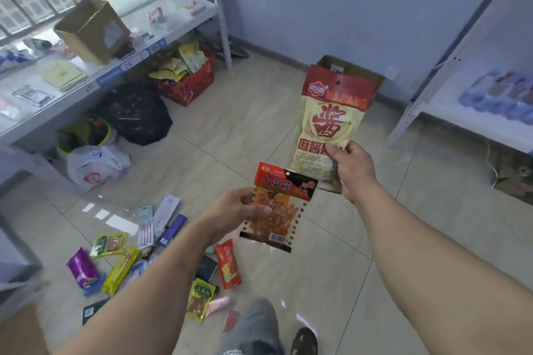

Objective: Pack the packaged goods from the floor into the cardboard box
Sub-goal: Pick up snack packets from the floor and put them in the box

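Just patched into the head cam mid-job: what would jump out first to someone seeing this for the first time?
The two packets held up mid-frame: the right hand grips a tall cream and red sauce packet by its lower edge, and the left hand holds a red snack packet lower down. Behind the sauce packet, an open cardboard box sits on the floor by the far wall. Loose packaged goods lie scattered on the tiles at lower left.

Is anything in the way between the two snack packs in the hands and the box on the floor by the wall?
Nothing visible is. The right hand holds the cream sauce pack up in front of the open cardboard box. The left hand holds the red snack pack. Only bare floor tiles lie between.
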